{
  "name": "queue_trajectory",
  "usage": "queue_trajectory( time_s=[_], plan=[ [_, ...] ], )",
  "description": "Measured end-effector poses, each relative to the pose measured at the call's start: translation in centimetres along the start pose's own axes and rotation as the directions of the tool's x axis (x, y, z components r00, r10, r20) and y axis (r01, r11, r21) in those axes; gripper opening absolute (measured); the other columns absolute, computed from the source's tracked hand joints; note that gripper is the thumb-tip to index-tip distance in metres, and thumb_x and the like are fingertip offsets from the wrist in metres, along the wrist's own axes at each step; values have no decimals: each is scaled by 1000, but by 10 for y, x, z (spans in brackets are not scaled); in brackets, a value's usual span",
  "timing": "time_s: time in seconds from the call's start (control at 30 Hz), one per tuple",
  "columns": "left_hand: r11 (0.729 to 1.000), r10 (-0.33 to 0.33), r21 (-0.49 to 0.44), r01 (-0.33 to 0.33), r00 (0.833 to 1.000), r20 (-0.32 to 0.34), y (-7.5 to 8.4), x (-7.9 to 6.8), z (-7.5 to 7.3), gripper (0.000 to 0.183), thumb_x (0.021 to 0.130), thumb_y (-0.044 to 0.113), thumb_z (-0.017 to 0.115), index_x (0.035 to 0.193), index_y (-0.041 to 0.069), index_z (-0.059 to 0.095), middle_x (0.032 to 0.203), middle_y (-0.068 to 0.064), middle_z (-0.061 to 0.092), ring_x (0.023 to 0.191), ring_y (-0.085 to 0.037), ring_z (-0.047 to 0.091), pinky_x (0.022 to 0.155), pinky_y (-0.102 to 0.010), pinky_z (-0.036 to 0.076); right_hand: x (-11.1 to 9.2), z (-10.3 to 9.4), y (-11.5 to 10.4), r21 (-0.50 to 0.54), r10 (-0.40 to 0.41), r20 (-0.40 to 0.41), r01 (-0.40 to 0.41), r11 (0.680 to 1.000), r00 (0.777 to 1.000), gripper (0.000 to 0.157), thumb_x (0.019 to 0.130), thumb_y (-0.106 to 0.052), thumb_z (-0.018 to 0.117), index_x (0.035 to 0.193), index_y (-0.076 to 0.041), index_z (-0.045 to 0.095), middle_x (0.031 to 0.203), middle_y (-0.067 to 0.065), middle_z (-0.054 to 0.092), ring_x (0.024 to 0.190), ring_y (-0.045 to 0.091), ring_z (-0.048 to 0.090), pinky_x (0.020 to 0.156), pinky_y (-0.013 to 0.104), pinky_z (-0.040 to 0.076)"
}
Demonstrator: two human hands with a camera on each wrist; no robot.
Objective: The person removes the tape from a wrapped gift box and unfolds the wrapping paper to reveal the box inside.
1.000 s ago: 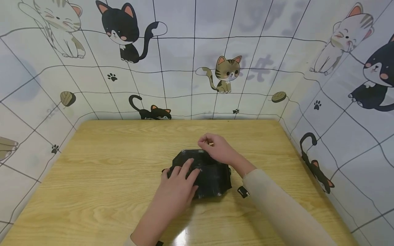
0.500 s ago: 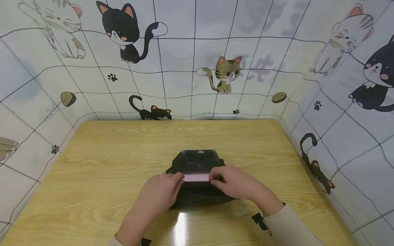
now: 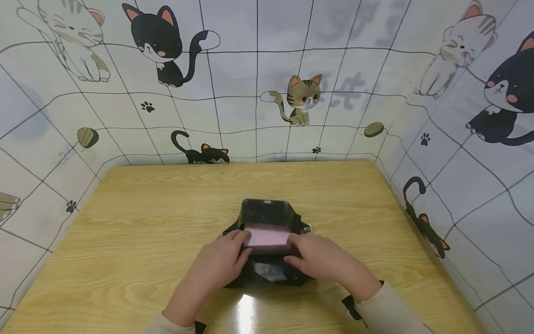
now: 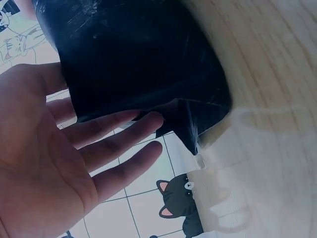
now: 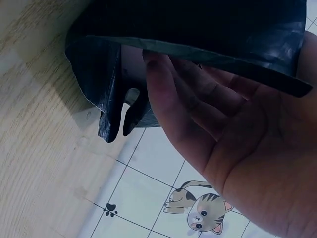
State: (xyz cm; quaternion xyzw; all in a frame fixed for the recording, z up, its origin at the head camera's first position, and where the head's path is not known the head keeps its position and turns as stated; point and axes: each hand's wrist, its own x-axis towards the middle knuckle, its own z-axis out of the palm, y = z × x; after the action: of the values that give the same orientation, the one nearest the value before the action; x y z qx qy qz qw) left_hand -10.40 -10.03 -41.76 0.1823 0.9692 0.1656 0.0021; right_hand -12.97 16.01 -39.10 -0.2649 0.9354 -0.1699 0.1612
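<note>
A flat-topped pink box [image 3: 268, 235] lies in the middle of the table, partly surrounded by black wrapping [image 3: 271, 272] that looks like glossy plastic or paper. The wrapping's far flap stands up behind the box. My left hand [image 3: 219, 260] grips the box's left side at the near edge, and in the left wrist view its outer fingers [image 4: 133, 166] reach along the wrapping. At the right side, my right hand [image 3: 321, 257] holds the box, with fingers [image 5: 161, 89] reaching inside the wrapping in the right wrist view. The box's underside is hidden.
The wood-grain table [image 3: 146, 222] extends around the wrapping on all sides. Walls printed with cartoon cats [image 3: 304, 99] and grid lines enclose the back and both sides. Black pieces [image 3: 352, 307] show at the sleeve cuffs.
Earlier the left hand lay on the black wrapping and the right was at its far edge. Both hands then came to the front, and more of the pink box now shows.
</note>
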Motion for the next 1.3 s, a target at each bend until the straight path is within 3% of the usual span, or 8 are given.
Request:
queue_trajectory(
  time_s=[0.23,0.4,0.5,0.57,0.67,0.77,0.9,1.3],
  plan=[
    [999,34,32,-33,999,-41,2,4,-1,18,105,30,68,111,14,70,103,-1,75,88,-22,74,67,-42,58,3,-2,-2,-20,20,-22,-21,1000,1000,19,102,-28,73,102,-10,68,76,-6,62,63,7,52,61,29,45],
    [994,56,99,-41,987,-153,2,7,-4,13,103,28,70,109,18,77,92,3,71,74,-15,68,54,-31,50,6,-1,-5,-130,20,-172,-43,991,985,15,102,-26,73,95,-17,64,82,-5,58,62,9,48,57,26,42],
    [991,73,122,-47,974,-215,0,10,-5,12,103,28,72,109,20,78,96,0,63,75,-15,56,51,-28,42,8,0,-5,-233,-36,-258,-26,972,965,10,103,-29,73,98,-19,72,106,3,63,82,15,58,60,29,47],
    [988,85,145,-52,969,-230,-1,12,-7,14,103,29,71,111,21,79,109,-6,63,87,-20,58,57,-32,50,9,0,-5,-289,-69,-276,-15,957,959,10,103,-30,72,103,-21,77,129,10,63,106,25,64,72,37,57],
    [983,83,175,-47,976,-199,-2,15,-9,20,105,32,69,118,19,78,137,-13,63,118,-32,63,78,-49,62,12,1,-3,-339,-86,-274,-13,941,958,19,105,-31,69,114,-18,80,156,17,53,141,39,54,96,55,59],
    [979,58,203,-31,990,-127,-7,22,-11,34,106,37,65,131,15,73,156,-12,57,139,-36,57,95,-60,60,19,-3,-1,-362,-72,-248,-23,932,966,33,108,-31,65,129,-9,75,159,18,52,147,40,51,104,61,55],
    [979,19,204,-10,999,-45,-17,45,-18,50,109,41,59,149,10,61,162,-7,53,145,-34,54,100,-61,57,38,-16,6,-370,-30,-216,-54,928,976,50,110,-32,59,147,1,60,161,15,53,147,38,52,106,62,55],
    [991,-62,126,55,997,52,-35,109,-47,64,112,41,51,166,10,37,175,-8,34,154,-41,44,112,-68,49,97,-59,27,-327,70,-188,-130,936,980,65,111,-34,55,165,-3,37,176,10,31,158,39,37,113,69,47]
  ],
)
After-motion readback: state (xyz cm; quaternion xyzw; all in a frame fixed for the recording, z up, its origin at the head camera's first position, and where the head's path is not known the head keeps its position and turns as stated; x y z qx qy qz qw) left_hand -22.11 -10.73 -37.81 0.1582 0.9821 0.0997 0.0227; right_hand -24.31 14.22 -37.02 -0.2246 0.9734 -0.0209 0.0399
